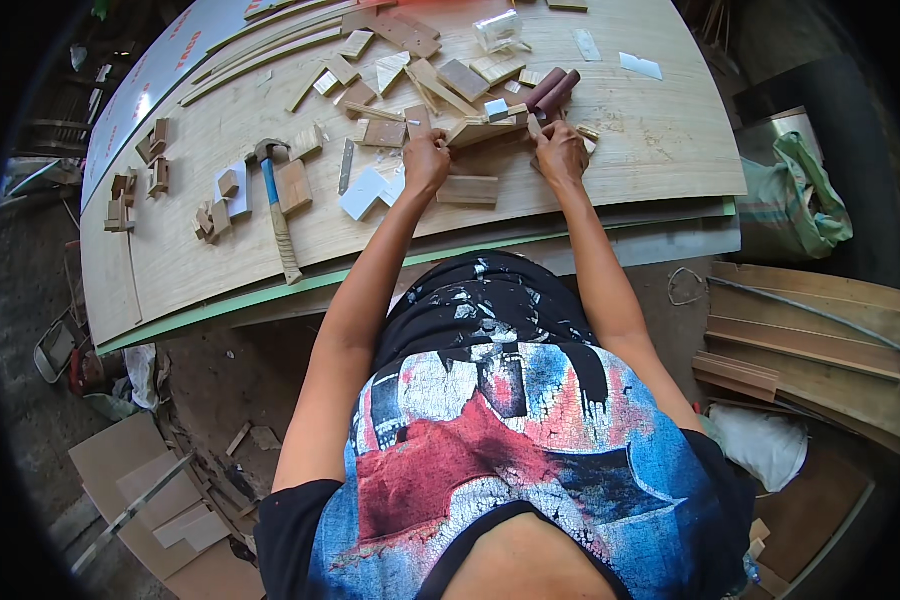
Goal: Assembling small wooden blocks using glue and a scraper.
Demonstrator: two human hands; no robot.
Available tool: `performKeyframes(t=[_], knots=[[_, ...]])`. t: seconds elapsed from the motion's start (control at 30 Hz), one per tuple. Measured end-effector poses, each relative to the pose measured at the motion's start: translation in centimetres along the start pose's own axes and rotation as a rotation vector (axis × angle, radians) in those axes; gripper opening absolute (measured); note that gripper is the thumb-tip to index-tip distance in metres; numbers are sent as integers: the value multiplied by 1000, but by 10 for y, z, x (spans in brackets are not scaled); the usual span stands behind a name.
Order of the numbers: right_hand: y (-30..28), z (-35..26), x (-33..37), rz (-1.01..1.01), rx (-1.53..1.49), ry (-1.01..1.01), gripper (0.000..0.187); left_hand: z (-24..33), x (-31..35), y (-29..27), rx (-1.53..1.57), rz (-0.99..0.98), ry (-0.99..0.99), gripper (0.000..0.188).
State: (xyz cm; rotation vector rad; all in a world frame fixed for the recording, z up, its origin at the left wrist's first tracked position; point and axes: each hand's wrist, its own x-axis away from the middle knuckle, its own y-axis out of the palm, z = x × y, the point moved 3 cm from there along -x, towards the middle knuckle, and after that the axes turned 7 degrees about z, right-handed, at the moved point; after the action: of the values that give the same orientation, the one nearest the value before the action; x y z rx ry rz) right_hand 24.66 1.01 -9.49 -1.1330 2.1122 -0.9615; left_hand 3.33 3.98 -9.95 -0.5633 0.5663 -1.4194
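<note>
My left hand (427,163) is closed, its fingers curled at a small brown wooden block (417,121); the grip is partly hidden. To its right, my right hand (563,153) pinches a small pale wood piece (535,126) between thumb and finger. A pale wooden strip (482,132) lies between the two hands, with a small white-topped block (496,110) at its far side. Just beyond the right hand rest two dark maroon cylinders (558,95). Nearer to me, a short grooved wood piece (468,191) lies on the plywood tabletop (650,170).
A claw hammer (273,190) with a blue and tan handle lies left of my hands, beside small wooden block assemblies (158,175). White angular pieces (367,192) sit near my left wrist. Several offcuts and long strips (270,58) cover the far side. A clear plastic container (498,32) stands beyond.
</note>
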Motion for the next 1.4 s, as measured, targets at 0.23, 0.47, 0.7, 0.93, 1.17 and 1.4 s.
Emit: performKeyframes(t=[0.23,0.47,0.7,0.93,1.17,1.4], knots=[[-4,5,-9,-64,-106,-68,20,2,-1,0,10,-14,-9,23],[-1,6,-13,-223,-152,-63,23,-5,-5,3,-4,2,13,21],[-4,3,-9,-211,-118,-98,24,-4,-7,1,-21,-9,26,21],[-4,4,-9,-215,-124,-98,25,-9,-8,2,-14,-10,50,23],[-5,7,-10,-228,-221,-65,24,-7,1,-3,-24,39,27,37],[-7,4,-7,-218,-211,-71,26,0,4,-6,-45,51,19,27]])
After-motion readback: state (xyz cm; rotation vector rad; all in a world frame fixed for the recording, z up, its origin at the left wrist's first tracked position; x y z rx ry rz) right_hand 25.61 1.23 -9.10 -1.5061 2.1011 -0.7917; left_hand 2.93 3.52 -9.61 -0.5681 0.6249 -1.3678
